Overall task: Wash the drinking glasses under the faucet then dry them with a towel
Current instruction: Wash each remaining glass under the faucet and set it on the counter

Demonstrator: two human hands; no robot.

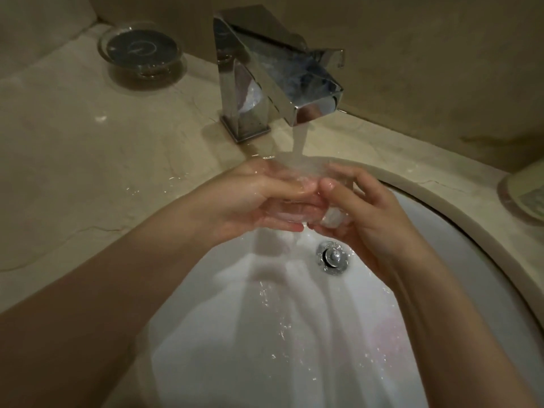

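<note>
While water runs: a stream (299, 139) falls from the spout of the chrome tap (265, 72) straight into the mouth of a clear drinking glass (297, 184) held over the basin.
Glass: upright or nearly so, between both hands, just under the spout and above the white sink (441, 275); its walls are hard to trace through the water and blur.
Left hand (250, 198): comes in from the left, fingers curled round the near side of the glass and under its base, thumb lying along the upper part; it grips the glass.
Right hand (362, 210): comes in from the right, fingers bent round the right side of the glass, thumb tip pressed on the front wall just beside the left thumb; it holds the glass too.
Sink: oval, white, set into the worktop; water runs down its bowl, with drops scattered along the near slope.
Drain (333, 257): metal plug at the bottom of the bowl, below and a little right of the hands.
Worktop (88, 172): pale stone with thin cracks, wet patches near the tap base.
Dish (141, 51): round glass soap dish with a dark centre, at the back left, well apart from the tap.
Tray (527, 195): edge of a pale tray at the right border, cut off by the frame.
</note>
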